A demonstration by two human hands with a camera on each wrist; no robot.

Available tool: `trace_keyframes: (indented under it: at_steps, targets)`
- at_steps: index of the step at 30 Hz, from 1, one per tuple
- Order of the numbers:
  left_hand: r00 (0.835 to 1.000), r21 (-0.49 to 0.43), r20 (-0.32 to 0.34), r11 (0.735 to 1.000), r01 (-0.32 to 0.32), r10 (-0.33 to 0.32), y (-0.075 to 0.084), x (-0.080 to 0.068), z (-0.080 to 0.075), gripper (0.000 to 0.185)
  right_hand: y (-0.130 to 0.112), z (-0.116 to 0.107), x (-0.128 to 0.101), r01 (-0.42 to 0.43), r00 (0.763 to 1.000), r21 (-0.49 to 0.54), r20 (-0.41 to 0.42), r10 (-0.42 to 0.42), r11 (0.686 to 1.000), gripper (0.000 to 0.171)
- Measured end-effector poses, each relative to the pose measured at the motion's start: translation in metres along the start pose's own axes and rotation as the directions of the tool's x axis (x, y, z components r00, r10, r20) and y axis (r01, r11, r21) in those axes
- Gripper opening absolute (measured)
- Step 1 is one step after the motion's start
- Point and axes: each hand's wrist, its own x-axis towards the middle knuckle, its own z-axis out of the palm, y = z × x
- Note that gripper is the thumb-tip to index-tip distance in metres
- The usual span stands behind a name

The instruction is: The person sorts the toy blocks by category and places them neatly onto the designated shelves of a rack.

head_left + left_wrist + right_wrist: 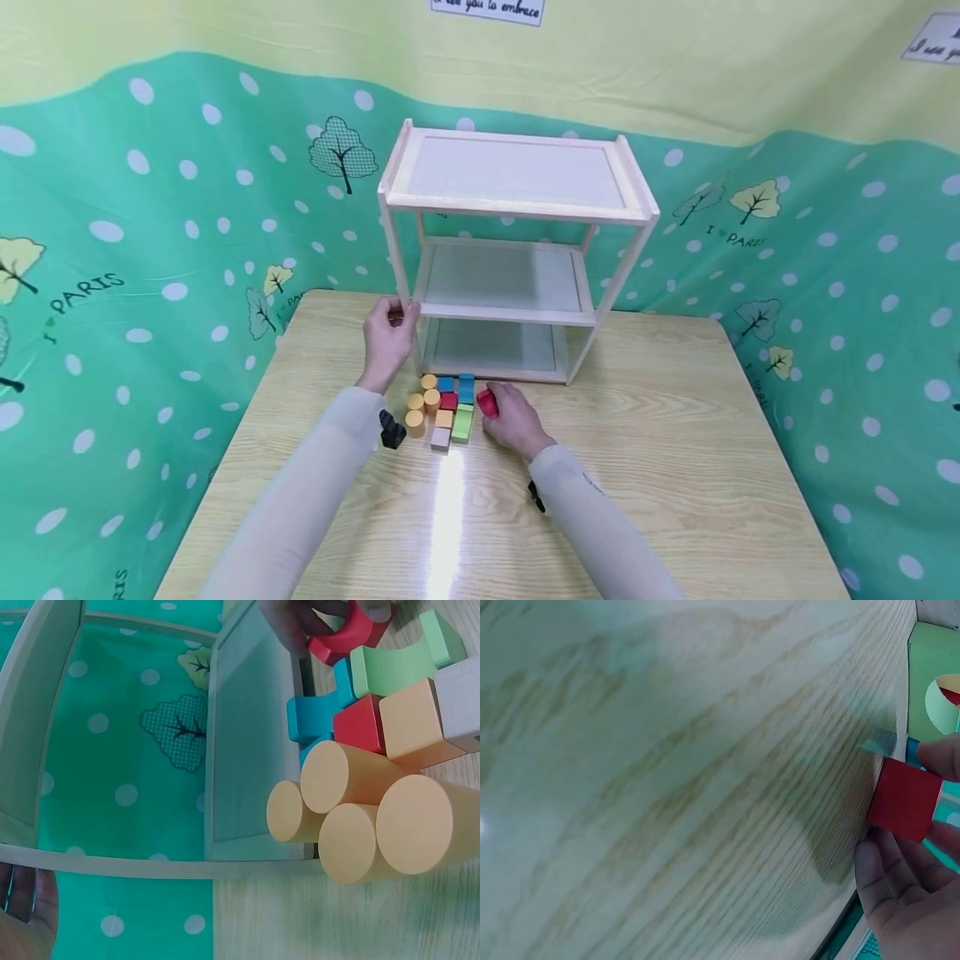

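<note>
A small wooden three-tier shelf (517, 204) stands at the back of the table. My left hand (390, 337) grips its front left post (395, 250); the left wrist view shows the shelf frame (247, 750) close up. In front of the shelf lies a cluster of coloured wooden blocks: orange cylinders (422, 402) (375, 817), a blue block (466, 387) (319, 716), a green block (462, 423) (397, 664), a red cube (448, 401) (361, 724). My right hand (512, 417) pinches a red arch block (487, 403) (349, 636) (904, 799) on the tabletop beside the cluster.
The light wooden table (660, 467) is ringed by a green dotted curtain (135, 250). Bare tabletop lies to the right and in front of the blocks. All three shelf tiers hold nothing.
</note>
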Motion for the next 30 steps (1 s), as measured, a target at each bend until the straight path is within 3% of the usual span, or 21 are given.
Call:
trace_keyframes:
  at_steps: [10, 30]
  targets:
    - [0.999, 0.027, -0.018, 0.999, -0.03, 0.03, 0.0, 0.0, 0.0, 0.026, 0.005, 0.001, -0.003, 0.027, 0.999, -0.025, -0.024, -0.028, 0.999, 0.063]
    - [1.0, 0.001, -0.011, 1.0, -0.029, 0.029, -0.002, 0.001, 0.002, 0.026, 0.02, 0.002, -0.003, 0.079, 0.994, -0.068, -0.066, -0.083, 0.995, 0.055]
